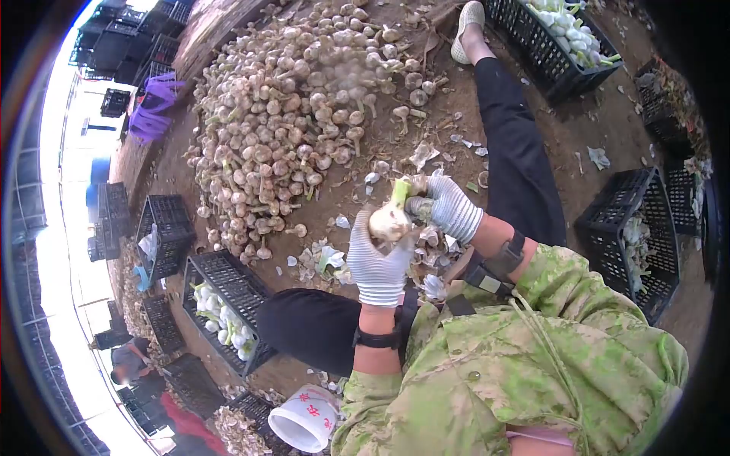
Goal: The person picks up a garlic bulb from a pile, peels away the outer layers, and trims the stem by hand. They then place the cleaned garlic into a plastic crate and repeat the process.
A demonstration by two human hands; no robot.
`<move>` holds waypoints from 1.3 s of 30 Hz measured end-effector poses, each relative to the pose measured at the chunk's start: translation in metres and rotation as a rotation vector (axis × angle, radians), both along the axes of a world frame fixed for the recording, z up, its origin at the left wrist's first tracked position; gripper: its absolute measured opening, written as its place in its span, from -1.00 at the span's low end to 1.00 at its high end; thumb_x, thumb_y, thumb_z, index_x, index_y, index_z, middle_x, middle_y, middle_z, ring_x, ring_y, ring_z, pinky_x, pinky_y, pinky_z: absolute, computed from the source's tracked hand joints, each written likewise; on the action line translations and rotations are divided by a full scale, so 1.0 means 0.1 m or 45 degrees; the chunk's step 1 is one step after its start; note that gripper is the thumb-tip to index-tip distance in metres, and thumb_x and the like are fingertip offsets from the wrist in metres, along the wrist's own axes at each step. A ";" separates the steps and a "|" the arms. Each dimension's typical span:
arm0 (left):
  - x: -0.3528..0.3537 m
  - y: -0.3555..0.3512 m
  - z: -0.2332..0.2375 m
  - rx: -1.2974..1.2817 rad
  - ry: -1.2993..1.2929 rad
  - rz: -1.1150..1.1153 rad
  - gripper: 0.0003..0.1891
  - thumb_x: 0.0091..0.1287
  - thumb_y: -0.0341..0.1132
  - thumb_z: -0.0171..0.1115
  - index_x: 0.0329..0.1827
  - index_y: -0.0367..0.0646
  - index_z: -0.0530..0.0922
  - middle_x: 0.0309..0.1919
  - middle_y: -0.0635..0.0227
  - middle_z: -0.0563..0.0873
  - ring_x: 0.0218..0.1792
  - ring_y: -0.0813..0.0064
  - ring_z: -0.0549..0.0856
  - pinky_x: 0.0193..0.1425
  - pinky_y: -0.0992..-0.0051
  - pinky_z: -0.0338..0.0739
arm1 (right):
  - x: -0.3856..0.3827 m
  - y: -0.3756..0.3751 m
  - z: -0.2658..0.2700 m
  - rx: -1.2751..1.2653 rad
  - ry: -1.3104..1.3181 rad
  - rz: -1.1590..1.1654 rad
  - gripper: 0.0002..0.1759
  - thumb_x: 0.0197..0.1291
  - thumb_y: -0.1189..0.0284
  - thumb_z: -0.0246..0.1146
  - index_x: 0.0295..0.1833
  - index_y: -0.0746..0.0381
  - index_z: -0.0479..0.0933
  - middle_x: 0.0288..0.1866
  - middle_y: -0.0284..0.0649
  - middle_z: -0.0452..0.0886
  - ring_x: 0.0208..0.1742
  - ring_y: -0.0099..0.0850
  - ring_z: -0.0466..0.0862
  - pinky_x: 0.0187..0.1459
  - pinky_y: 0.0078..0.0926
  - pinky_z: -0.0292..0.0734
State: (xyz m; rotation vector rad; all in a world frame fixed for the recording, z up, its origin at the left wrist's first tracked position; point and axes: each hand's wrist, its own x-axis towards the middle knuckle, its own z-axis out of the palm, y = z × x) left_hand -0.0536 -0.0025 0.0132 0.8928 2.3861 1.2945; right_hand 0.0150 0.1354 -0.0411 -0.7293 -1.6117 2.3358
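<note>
My left hand (378, 262), in a white striped work glove, is closed around a garlic bulb (390, 222) from below. The bulb is pale, with a short green cut stem (400, 191) pointing up. On the stem side, my right hand (450, 210), in a matching dirt-stained glove, has its fingers curled and its thumb against the bulb near the stem base. Whether loose skin is pinched in those fingers cannot be made out. Below both hands, torn garlic skins (327, 258) lie scattered on the soil.
A large heap of unpeeled garlic (281, 129) lies ahead to the left. Black crates of cleaned garlic stand at the left (262, 283) and upper right (532, 57). Another crate (673, 251) is at the right. A white bucket (293, 422) lies tipped near my left side.
</note>
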 end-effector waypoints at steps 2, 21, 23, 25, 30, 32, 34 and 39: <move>-0.02 -0.06 -0.05 0.090 -0.203 -0.001 -0.39 -0.01 -0.28 0.42 0.09 -0.32 0.38 -0.09 0.14 0.57 -0.15 0.37 0.61 -0.09 0.44 0.55 | 0.00 -0.04 -0.13 0.096 0.089 -0.020 -0.82 0.04 0.61 0.26 -0.18 0.32 0.54 -0.33 -0.34 0.61 -0.30 -0.61 0.55 -0.21 -0.63 0.50; 0.10 -0.22 -0.72 0.493 -0.750 0.135 -0.32 0.08 -0.02 0.36 0.15 -0.27 0.31 -0.06 0.22 0.52 -0.12 0.43 0.55 0.00 0.51 0.49 | 0.07 -0.39 0.00 1.314 0.291 0.301 -0.74 -0.09 0.53 0.33 -0.18 0.22 0.59 -0.36 -0.26 0.60 -0.28 -0.36 0.58 -0.21 -0.47 0.48; 0.07 -0.15 -0.61 0.762 -1.253 0.475 -0.41 0.16 0.10 0.21 0.03 -0.25 0.42 -0.13 0.23 0.55 -0.15 0.40 0.57 -0.12 0.49 0.54 | 0.01 -0.37 -0.30 0.009 0.102 -0.047 -0.90 -0.01 0.47 0.21 -0.32 0.16 0.59 -0.40 -0.26 0.62 -0.44 -0.33 0.59 -0.34 -0.41 0.51; 0.09 -0.11 -0.28 0.930 -1.305 0.516 -0.39 0.20 0.20 0.06 -0.03 -0.23 0.46 -0.19 0.23 0.57 -0.22 0.39 0.59 -0.24 0.45 0.57 | -0.02 0.04 -0.71 -0.677 -0.038 -0.362 -0.84 0.04 0.41 0.26 -0.24 0.22 0.55 -0.34 -0.26 0.63 -0.56 -0.43 0.56 -0.48 -0.48 0.54; 0.01 -0.19 -0.27 0.916 -0.914 0.301 -0.21 0.14 0.36 -0.03 0.11 -0.24 0.37 -0.10 0.19 0.52 -0.24 0.37 0.60 -0.23 0.40 0.59 | 0.27 0.03 -0.55 0.580 -0.212 0.534 -0.36 0.03 0.22 0.30 0.16 0.35 0.34 -0.04 -0.04 0.56 -0.02 -0.35 0.57 0.02 -0.47 0.49; 0.11 -0.10 -0.29 0.721 -0.491 0.134 -0.05 0.06 0.48 -0.11 0.24 -0.22 0.25 0.00 0.18 0.47 -0.10 0.36 0.56 0.01 0.37 0.51 | 0.26 -0.16 -0.33 0.329 0.122 0.413 -0.28 0.03 0.18 0.31 0.21 0.37 0.28 0.04 -0.07 0.52 0.03 -0.38 0.53 0.10 -0.50 0.42; 0.15 -0.09 -0.31 0.759 -0.298 -0.082 -0.06 0.08 0.42 -0.03 0.28 -0.24 0.20 0.03 0.20 0.41 0.03 0.40 0.44 0.08 0.42 0.42 | 0.30 -0.27 -0.10 -0.095 0.137 0.366 -0.30 0.03 0.19 0.33 0.20 0.36 0.28 0.01 -0.16 0.52 0.02 -0.44 0.52 0.06 -0.52 0.43; 0.05 -0.22 -0.03 0.211 0.125 -0.002 -0.51 0.16 -0.06 0.27 0.01 -0.26 0.51 -0.08 0.18 0.58 -0.09 0.34 0.57 0.03 0.40 0.43 | 0.33 -0.16 -0.14 -0.086 0.185 0.243 -0.35 0.02 0.29 0.35 0.19 0.33 0.29 0.02 -0.21 0.51 0.03 -0.44 0.50 0.06 -0.49 0.43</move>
